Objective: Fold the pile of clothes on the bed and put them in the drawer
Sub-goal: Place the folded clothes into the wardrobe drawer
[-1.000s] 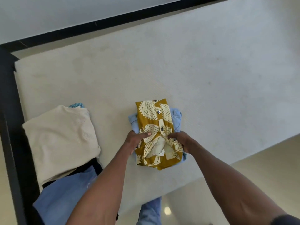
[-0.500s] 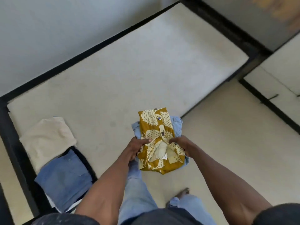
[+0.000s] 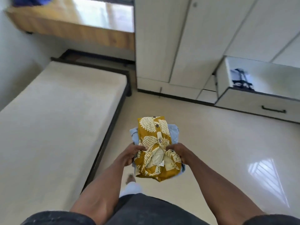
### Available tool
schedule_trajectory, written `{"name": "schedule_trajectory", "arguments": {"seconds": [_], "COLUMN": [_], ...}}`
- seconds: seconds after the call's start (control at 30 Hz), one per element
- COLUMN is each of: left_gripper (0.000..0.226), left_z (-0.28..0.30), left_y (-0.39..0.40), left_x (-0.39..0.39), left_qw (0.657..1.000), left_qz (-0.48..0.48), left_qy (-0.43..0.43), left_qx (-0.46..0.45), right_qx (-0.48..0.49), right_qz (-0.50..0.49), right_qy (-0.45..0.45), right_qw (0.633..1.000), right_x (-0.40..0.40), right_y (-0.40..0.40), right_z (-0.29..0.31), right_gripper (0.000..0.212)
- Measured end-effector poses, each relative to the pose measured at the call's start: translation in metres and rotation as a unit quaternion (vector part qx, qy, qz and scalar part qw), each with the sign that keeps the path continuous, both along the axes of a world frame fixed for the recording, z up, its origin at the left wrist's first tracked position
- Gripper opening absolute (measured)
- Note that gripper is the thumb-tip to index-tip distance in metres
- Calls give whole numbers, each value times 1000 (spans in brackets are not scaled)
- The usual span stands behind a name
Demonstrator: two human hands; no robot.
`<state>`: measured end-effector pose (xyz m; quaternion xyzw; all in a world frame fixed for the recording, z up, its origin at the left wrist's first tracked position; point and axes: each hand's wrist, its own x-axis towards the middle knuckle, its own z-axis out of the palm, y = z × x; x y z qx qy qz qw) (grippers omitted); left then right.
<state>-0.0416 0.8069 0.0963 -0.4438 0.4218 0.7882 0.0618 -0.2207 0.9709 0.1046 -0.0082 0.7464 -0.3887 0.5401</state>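
Head view: left hand, right hand grip folded clothes; open drawer ahead-right.

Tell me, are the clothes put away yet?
Not yet. Already folded: the yellow shirt stacked on a blue garment. In hand: left hand and right hand carry the stack above the floor. Left: placing it in the open drawer.

Bare floor lies ahead of the two-handed grip, up to the open drawer ahead-right. Bed edge runs close left of the grip; wardrobe stands beyond.
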Motion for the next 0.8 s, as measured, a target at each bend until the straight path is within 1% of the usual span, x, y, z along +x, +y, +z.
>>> {"name": "schedule_trajectory", "arguments": {"seconds": [0.2,0.3,0.37,0.43,0.57,0.67,0.8], "left_gripper": [40,42,43,41,47,37,41], "left_z": [1,-3,-3,7,28,39,48], "left_y": [14,20,25,32,52,74,114], "left_x": [-172,-260,-327,-385,-501,-573,-671], "left_qw": [992,984,978,971,957,950,942], "left_qz": [-120,-168,-202,-231,-285,-306,-331], "left_qy": [0,3,8,16,30,38,51], "left_qx": [-45,-65,-59,-58,-44,-43,-21], "right_qx": [-13,-20,-22,-6,4,4,-3], "right_qz": [-131,-182,-216,-235,-282,-321,-349], "right_qy": [24,32,36,42,33,35,30], "right_qw": [991,983,976,971,959,946,937], "right_x": [-119,-185,-237,-282,-378,-433,-521], "right_y": [51,69,80,92,122,146,189], "right_z": [7,13,18,23,38,52,60], "right_gripper": [31,24,18,23,39,36,36]}}
